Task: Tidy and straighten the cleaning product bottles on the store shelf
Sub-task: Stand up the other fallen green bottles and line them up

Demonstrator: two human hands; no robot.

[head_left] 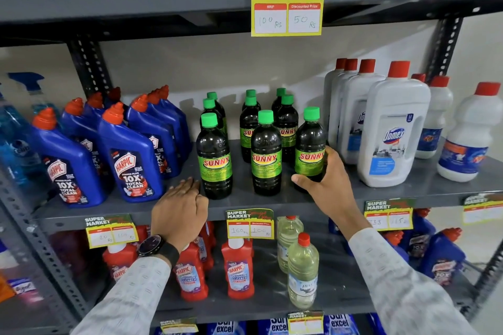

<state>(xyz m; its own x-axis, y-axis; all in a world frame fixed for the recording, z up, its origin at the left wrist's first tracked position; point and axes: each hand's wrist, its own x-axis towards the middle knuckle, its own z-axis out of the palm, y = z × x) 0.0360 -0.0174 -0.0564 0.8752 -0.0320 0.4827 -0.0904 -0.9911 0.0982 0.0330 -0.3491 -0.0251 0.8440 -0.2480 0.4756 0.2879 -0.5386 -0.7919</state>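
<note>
On the grey metal middle shelf point(394, 193), dark plastic bottles with green caps and green "SUNNY" labels point(265, 153) stand upright in loose rows. Gripping the rightmost front bottle point(310, 144), the right hand point(330, 185) curls around its lower body. Beside the leftmost front bottle point(214, 156), the left hand point(179, 211) rests flat, fingers extended, holding nothing.

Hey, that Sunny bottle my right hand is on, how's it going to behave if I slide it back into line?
The Sunny bottle looks full of dark liquid, so probably heavy for its size. It is tall and narrow, so a push near the cap may tip it; the right hand wraps low, which should help. The glossy plastic could be a little slippery.
</note>
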